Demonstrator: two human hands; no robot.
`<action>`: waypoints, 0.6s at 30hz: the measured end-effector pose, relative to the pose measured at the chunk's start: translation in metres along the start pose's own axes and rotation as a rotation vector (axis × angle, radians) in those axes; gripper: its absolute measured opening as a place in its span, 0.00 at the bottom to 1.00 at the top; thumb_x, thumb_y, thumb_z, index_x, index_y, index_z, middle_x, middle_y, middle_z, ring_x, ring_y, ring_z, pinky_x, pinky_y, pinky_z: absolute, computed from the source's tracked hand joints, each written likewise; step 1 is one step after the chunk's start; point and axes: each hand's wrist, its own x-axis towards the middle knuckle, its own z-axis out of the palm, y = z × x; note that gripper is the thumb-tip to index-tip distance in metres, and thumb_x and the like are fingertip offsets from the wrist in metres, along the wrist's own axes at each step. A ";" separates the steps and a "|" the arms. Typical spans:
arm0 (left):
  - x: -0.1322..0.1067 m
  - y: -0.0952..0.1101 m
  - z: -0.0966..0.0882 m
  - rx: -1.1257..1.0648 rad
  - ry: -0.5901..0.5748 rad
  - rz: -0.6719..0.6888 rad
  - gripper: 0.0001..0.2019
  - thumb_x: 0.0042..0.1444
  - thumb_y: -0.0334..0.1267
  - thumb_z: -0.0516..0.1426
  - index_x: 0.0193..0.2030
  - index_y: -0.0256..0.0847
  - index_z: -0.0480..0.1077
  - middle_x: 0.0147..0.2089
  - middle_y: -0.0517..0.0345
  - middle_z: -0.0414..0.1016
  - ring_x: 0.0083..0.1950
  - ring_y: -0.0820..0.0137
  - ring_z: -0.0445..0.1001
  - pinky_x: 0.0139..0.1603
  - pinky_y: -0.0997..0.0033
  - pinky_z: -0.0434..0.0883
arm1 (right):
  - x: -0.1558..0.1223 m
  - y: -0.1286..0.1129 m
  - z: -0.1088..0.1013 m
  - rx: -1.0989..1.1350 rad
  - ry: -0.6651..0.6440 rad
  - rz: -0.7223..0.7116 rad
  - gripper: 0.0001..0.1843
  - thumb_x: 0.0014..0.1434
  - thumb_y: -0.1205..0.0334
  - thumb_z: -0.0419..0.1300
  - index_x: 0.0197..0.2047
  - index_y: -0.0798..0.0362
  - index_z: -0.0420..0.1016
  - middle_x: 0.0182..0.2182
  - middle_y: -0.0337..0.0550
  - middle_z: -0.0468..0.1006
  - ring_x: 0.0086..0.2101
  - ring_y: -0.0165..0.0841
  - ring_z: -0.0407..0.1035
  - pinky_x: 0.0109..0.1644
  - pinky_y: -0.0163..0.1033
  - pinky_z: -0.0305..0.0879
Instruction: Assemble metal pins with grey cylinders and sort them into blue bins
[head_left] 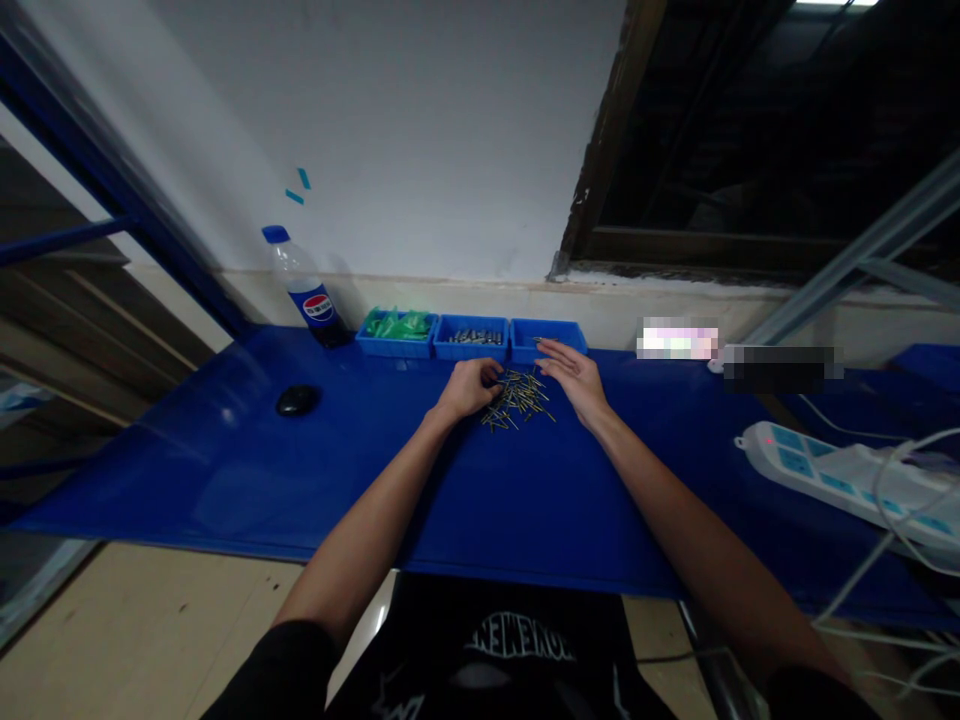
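Note:
A loose pile of thin, brass-and-dark metal pins [519,396], perhaps screws, lies on the blue table [495,500]. My left hand [471,386] rests at the left edge of the pile with its fingers curled inward; whatever may be between the fingertips is too small to make out. On the other side, my right hand [576,376] has its fingers stretched out. They lie in front of the right blue bin [551,350], where a small light sliver shows by the fingertips. The middle blue bin [471,351] contains small silvery metal pieces [478,337].
A left blue bin [395,348] holds green plastic bags [401,325]. Beside it stands a cola bottle [311,295]. A black mouse [297,400] lies to the left. Far right are a white power strip [806,463] and tangled cables [889,510]. The wall [450,150] borders the table's back.

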 end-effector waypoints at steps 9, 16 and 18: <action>-0.002 0.005 0.003 -0.025 0.007 -0.036 0.16 0.52 0.22 0.61 0.47 0.37 0.79 0.35 0.53 0.84 0.36 0.65 0.81 0.41 0.68 0.76 | -0.001 0.001 0.001 -0.005 -0.003 0.065 0.22 0.50 0.51 0.74 0.48 0.48 0.83 0.50 0.49 0.86 0.46 0.43 0.81 0.47 0.46 0.78; 0.000 0.003 0.005 -0.024 0.073 0.021 0.13 0.55 0.25 0.61 0.46 0.38 0.80 0.35 0.54 0.83 0.36 0.65 0.80 0.43 0.68 0.75 | -0.001 0.001 0.001 -0.011 -0.009 0.077 0.23 0.50 0.49 0.74 0.47 0.48 0.83 0.49 0.49 0.86 0.43 0.42 0.81 0.44 0.45 0.77; 0.001 0.003 0.006 -0.081 0.100 0.023 0.12 0.56 0.26 0.60 0.45 0.37 0.80 0.35 0.54 0.83 0.36 0.66 0.80 0.42 0.68 0.75 | -0.001 0.001 0.001 -0.018 -0.013 0.077 0.23 0.50 0.49 0.74 0.48 0.49 0.82 0.48 0.49 0.86 0.42 0.41 0.81 0.43 0.44 0.76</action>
